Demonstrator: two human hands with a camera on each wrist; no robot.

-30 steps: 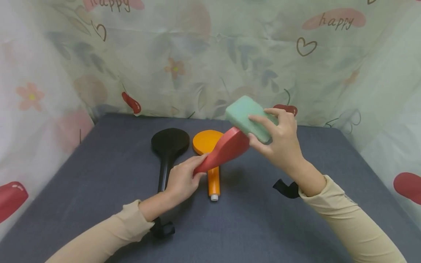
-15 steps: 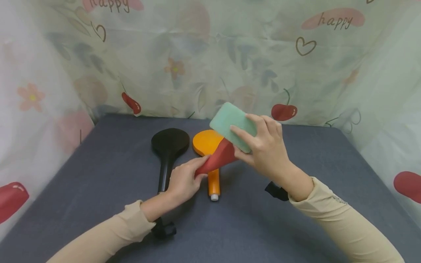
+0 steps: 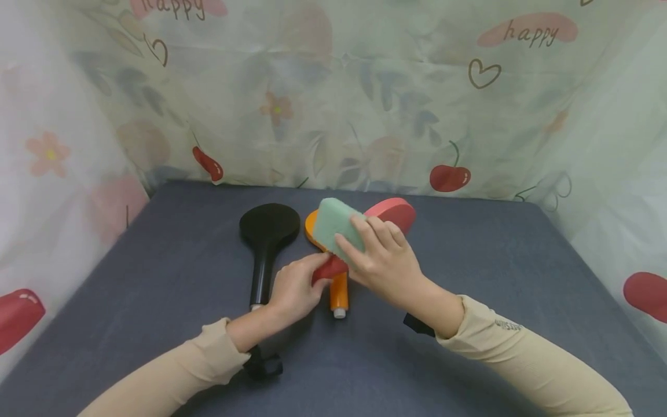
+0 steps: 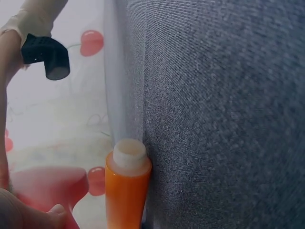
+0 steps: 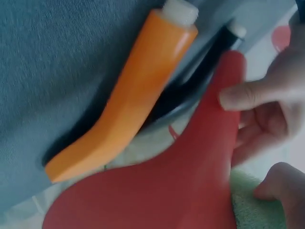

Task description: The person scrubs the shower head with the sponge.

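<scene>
My left hand (image 3: 293, 289) grips the narrow handle of a red shower head (image 3: 395, 213) above the table, with its round head pointing to the far right. My right hand (image 3: 389, 266) holds a pale green sponge (image 3: 336, 227) against the handle, close to the left thumb. In the right wrist view, the thumb and sponge (image 5: 257, 210) lie along the red edge. Below, an orange shower head (image 3: 339, 294) with a white end piece lies on the table, its round part mostly covered by the sponge. A black shower head (image 3: 270, 226) lies to its left.
A dark grey cloth covers the table (image 3: 510, 260). Floral curtains (image 3: 333, 92) stand behind and at both sides. Black straps hang under both wrists, the left strap (image 3: 263, 365) nearest the table's front.
My right hand has slid the sponge left and down, from the red shower head's round end along to its handle. The left hand has hardly moved.
</scene>
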